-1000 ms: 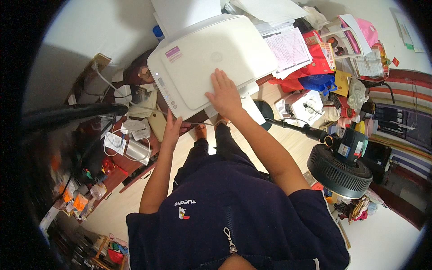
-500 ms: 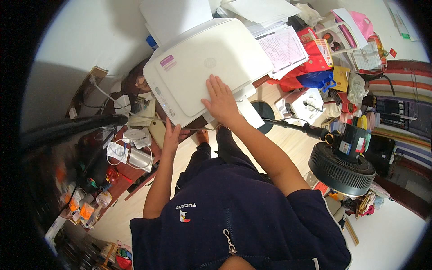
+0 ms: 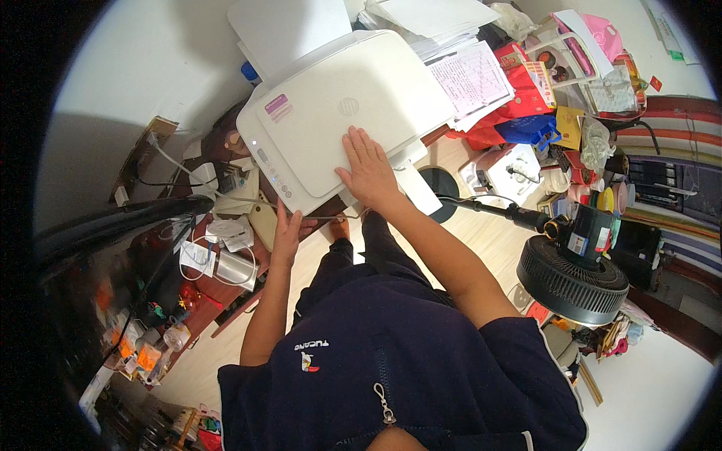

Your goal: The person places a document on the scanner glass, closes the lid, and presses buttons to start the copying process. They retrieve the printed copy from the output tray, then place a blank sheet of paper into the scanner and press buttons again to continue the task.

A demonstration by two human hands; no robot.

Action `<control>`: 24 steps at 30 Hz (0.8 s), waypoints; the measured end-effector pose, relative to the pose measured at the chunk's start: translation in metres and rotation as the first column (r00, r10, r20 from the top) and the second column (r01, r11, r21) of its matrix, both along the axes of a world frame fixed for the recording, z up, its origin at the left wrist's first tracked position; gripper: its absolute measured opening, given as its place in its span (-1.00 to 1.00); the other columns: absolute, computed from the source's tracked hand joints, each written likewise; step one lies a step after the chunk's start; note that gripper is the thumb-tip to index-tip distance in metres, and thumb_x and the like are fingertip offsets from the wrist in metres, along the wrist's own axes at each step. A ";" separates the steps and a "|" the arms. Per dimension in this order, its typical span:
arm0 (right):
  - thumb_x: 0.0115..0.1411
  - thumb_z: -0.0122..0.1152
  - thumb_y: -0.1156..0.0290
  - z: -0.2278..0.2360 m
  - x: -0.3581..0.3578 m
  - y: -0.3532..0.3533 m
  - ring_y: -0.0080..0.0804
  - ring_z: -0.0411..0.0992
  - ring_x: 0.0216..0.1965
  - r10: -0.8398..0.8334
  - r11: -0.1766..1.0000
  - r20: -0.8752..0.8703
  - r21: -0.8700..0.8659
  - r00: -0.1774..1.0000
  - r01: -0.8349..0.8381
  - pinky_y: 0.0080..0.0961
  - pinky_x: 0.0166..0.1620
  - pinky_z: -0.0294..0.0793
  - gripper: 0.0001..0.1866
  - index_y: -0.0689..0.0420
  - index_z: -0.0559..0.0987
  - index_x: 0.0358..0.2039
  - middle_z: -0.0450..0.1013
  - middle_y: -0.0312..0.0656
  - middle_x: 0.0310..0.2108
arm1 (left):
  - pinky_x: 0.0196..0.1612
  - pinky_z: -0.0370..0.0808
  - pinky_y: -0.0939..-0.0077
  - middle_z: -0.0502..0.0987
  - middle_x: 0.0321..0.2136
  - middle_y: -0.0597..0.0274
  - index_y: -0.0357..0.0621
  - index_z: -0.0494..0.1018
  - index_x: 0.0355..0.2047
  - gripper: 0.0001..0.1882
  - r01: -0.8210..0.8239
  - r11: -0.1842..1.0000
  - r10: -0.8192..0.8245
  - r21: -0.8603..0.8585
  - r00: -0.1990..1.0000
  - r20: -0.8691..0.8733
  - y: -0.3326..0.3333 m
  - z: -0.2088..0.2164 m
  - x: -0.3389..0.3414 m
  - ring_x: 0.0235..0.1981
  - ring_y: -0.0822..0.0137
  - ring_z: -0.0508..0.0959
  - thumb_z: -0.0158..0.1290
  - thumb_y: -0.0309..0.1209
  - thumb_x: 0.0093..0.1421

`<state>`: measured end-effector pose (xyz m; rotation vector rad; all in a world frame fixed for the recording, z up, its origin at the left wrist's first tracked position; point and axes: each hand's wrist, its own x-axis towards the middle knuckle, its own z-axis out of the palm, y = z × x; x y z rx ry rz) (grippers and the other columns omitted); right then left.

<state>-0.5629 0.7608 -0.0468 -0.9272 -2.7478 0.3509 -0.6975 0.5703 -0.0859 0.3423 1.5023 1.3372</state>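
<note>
A white printer [image 3: 331, 158] with a flat scanner lid stands on the dark red desk, its lid down. My right hand [image 3: 370, 171] lies flat on the near part of that lid, fingers stretched out and thumb apart. At the printer's near left corner, below the strip of buttons [image 3: 277, 177], my left hand [image 3: 287, 231] touches the edge with its fingers extended; part of the fingertips is hidden by the corner. A blank white sheet [image 3: 289, 34] stands in the feed at the printer's back. Near my right wrist, a white panel [image 3: 418, 189] juts out from the front.
Paper stacks [image 3: 474, 79] and red bags [image 3: 530, 94] crowd the right of the printer. A black fan [image 3: 573, 278] on a stand is at my right. Cables, a white adapter [image 3: 204, 177] and a metal cup [image 3: 235, 269] lie left. A black bar [image 3: 128, 222] crosses the left side.
Both hands keep the same places on the printer. A small white light shows more clearly at the far end of the button strip. The view has shifted slightly.
</note>
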 end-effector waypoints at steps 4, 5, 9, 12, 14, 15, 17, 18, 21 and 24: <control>0.15 -0.05 0.09 -0.001 0.000 0.000 -0.18 -0.11 0.27 -0.003 1.000 0.012 0.006 1.000 0.003 -0.28 0.23 -0.10 -0.33 0.24 0.11 0.17 -0.07 -0.04 0.24 | -0.36 0.47 0.57 0.41 -0.16 0.07 -0.04 -0.30 0.25 -0.32 0.003 1.000 -0.003 0.007 1.000 -0.002 0.000 0.001 0.000 -0.34 0.29 0.55 -0.18 -0.31 0.26; 0.15 -0.05 0.09 0.000 0.000 0.000 -0.19 -0.11 0.27 -0.004 1.000 0.013 0.004 1.000 0.004 -0.27 0.23 -0.10 -0.33 0.24 0.11 0.17 -0.07 -0.04 0.25 | -0.36 0.47 0.57 0.41 -0.16 0.07 -0.04 -0.31 0.25 -0.32 0.006 1.000 -0.006 0.007 1.000 -0.004 0.000 0.001 0.000 -0.34 0.30 0.55 -0.18 -0.31 0.26; 0.15 -0.05 0.09 -0.002 -0.001 0.000 -0.19 -0.10 0.27 -0.012 1.000 0.015 -0.001 1.000 0.012 -0.27 0.23 -0.09 -0.33 0.23 0.11 0.17 -0.06 -0.05 0.25 | -0.35 0.47 0.56 0.41 -0.16 0.08 -0.03 -0.31 0.26 -0.32 0.003 1.000 -0.003 -0.005 1.000 0.002 0.000 0.001 -0.001 -0.34 0.31 0.55 -0.18 -0.32 0.25; 0.15 -0.05 0.09 -0.001 -0.001 -0.001 -0.18 -0.09 0.26 -0.009 1.000 0.012 0.004 1.000 0.009 -0.28 0.23 -0.09 -0.33 0.23 0.11 0.17 -0.05 -0.05 0.24 | -0.35 0.48 0.56 0.41 -0.15 0.09 -0.02 -0.31 0.26 -0.31 0.001 1.000 0.000 -0.003 1.000 0.014 -0.001 -0.001 -0.001 -0.34 0.32 0.55 -0.17 -0.33 0.25; 0.15 -0.04 0.09 -0.002 -0.001 -0.001 -0.17 -0.08 0.26 -0.007 1.000 0.005 0.012 1.000 0.007 -0.28 0.23 -0.09 -0.33 0.24 0.11 0.17 -0.05 -0.04 0.24 | -0.35 0.48 0.57 0.41 -0.15 0.10 -0.02 -0.30 0.26 -0.31 -0.004 1.000 0.004 -0.008 1.000 0.020 0.000 0.000 0.000 -0.34 0.32 0.55 -0.17 -0.34 0.25; 0.15 -0.04 0.10 -0.002 -0.001 0.000 -0.17 -0.08 0.26 -0.006 1.000 0.001 0.015 1.000 0.006 -0.27 0.23 -0.08 -0.33 0.24 0.11 0.17 -0.05 -0.04 0.24 | -0.35 0.48 0.57 0.41 -0.15 0.10 -0.02 -0.30 0.26 -0.31 -0.002 1.000 0.003 -0.008 1.000 0.019 0.000 0.000 0.000 -0.34 0.32 0.55 -0.17 -0.34 0.25; 0.15 -0.04 0.10 0.000 -0.001 -0.001 -0.17 -0.07 0.26 0.000 1.000 -0.002 0.019 1.000 0.001 -0.27 0.22 -0.08 -0.33 0.24 0.11 0.17 -0.04 -0.04 0.24 | -0.34 0.48 0.57 0.41 -0.15 0.10 -0.02 -0.30 0.26 -0.31 0.001 1.000 -0.001 -0.007 1.000 0.016 -0.001 0.000 -0.001 -0.34 0.33 0.55 -0.17 -0.33 0.25; 0.15 -0.04 0.10 0.000 -0.001 -0.001 -0.17 -0.07 0.26 0.001 1.000 -0.003 0.021 1.000 -0.001 -0.27 0.22 -0.08 -0.33 0.24 0.11 0.17 -0.04 -0.03 0.24 | -0.34 0.47 0.57 0.41 -0.15 0.10 -0.02 -0.30 0.26 -0.31 0.006 1.000 -0.006 -0.007 1.000 0.009 -0.001 0.001 -0.001 -0.33 0.33 0.55 -0.17 -0.33 0.25; 0.14 -0.03 0.10 0.001 -0.001 -0.001 -0.17 -0.07 0.26 0.002 1.000 -0.007 0.020 1.000 -0.002 -0.27 0.22 -0.07 -0.33 0.24 0.11 0.17 -0.04 -0.03 0.24 | -0.33 0.47 0.57 0.41 -0.16 0.10 -0.02 -0.30 0.26 -0.32 0.014 1.000 -0.014 -0.011 1.000 -0.004 0.000 0.003 -0.001 -0.33 0.33 0.55 -0.18 -0.31 0.25; 0.14 -0.04 0.11 -0.001 -0.001 -0.001 -0.17 -0.08 0.26 -0.001 1.000 0.000 0.015 1.000 0.001 -0.27 0.22 -0.08 -0.33 0.24 0.11 0.17 -0.05 -0.03 0.24 | -0.32 0.47 0.56 0.41 -0.16 0.10 -0.03 -0.31 0.26 -0.31 0.012 1.000 -0.012 -0.014 1.000 -0.002 -0.001 0.001 -0.001 -0.32 0.32 0.55 -0.18 -0.30 0.25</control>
